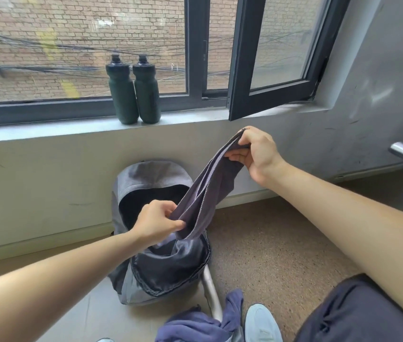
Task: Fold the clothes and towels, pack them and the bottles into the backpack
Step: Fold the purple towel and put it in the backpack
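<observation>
A person's left hand (pixel 158 223) pinches the low end of a grey towel (pixel 205 193), fingers curled on the cloth. The right hand (pixel 254 154), higher and further right, grips the other end. The towel stretches between them, its long axis slanting from upper right down to lower left in loose folds. Its low end hangs just above the open backpack (pixel 146 178) on the floor, so the left hand is nearer the opening. Two bottles (pixel 122 95) stand on the sill (pixel 47 129) behind. A blue garment (pixel 195 324) lies by the feet.
</observation>
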Demonstrator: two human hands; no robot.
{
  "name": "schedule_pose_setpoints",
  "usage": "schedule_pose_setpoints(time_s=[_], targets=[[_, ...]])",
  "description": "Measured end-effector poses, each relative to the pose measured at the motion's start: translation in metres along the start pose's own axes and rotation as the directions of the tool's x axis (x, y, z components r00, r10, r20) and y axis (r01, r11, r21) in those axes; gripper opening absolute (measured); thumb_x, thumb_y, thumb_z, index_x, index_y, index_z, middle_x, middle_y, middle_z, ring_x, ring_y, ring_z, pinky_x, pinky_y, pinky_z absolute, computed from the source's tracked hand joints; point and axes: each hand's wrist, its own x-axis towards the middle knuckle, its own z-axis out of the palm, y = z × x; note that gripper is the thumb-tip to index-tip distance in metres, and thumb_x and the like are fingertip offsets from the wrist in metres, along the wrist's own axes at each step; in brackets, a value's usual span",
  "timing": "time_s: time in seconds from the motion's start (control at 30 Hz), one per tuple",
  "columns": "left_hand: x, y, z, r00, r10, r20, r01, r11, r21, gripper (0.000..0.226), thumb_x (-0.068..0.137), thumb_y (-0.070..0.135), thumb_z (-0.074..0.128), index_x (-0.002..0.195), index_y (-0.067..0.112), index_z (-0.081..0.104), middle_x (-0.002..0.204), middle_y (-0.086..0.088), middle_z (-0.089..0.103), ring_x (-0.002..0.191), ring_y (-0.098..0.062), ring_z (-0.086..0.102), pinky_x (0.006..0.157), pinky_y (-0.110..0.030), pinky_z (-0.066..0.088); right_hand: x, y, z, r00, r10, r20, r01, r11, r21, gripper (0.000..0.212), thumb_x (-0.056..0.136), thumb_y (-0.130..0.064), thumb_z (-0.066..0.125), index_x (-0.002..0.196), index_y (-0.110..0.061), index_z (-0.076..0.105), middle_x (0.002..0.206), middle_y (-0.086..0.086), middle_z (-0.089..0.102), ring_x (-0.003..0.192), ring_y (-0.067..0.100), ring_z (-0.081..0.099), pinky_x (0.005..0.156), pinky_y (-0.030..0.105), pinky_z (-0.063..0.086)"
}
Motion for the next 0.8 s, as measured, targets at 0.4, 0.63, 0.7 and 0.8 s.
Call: schedule_pose_setpoints(time_s=[0.4,0.63,0.7,0.8], targets=[[0.006,-0.015,-0.022,0.985,0.001,0.172,-0.03,0.986,0.164,0.022,0.076,0.021,0.07,0.084,0.041,0.074,0.085,0.017,0.076,0.088,-0.001,0.07,0.087,-0.031,0.058,0.005,0.003,-0.008,0.993,-0.114,0.033,0.118,0.973,-0.198,0.016,0.097,0.003,0.055,0.09,-0.009,0.061,0.083,0.008,0.069,0.061,0.019,0.071,0.057,0.023,0.054],[0.003,0.026,-0.014,0.995,0.055,0.084,-0.035,0.974,-0.222,0.091,0.059,0.061,0.081,0.141,0.034,0.05,0.125,0.012,0.063,0.117,-0.011,0.059,0.098,-0.031,0.047,-0.008,0.0,0.006,0.954,-0.218,0.206,0.287,0.862,-0.418,0.004,0.093,0.003,0.064,0.097,0.001,0.063,0.085,0.019,0.07,0.067,0.024,0.074,0.065,0.029,0.062],[0.003,0.041,-0.011,0.996,0.053,0.078,-0.024,0.944,-0.33,0.101,0.061,0.065,0.083,0.149,0.033,0.043,0.132,0.011,0.058,0.122,-0.012,0.055,0.097,-0.03,0.044,-0.012,0.0,0.012,0.932,-0.25,0.263,0.349,0.815,-0.462,0.006,0.093,0.0,0.066,0.099,0.002,0.064,0.087,0.019,0.072,0.07,0.027,0.075,0.067,0.032,0.063],[0.004,0.059,-0.008,0.991,0.063,0.117,0.0,0.882,-0.47,0.092,0.069,0.058,0.086,0.146,0.03,0.046,0.129,0.01,0.061,0.117,-0.009,0.061,0.088,-0.025,0.05,-0.017,-0.001,0.021,0.9,-0.289,0.327,0.424,0.753,-0.503,0.005,0.092,-0.004,0.068,0.097,-0.003,0.065,0.084,0.012,0.073,0.066,0.022,0.075,0.066,0.032,0.063]])
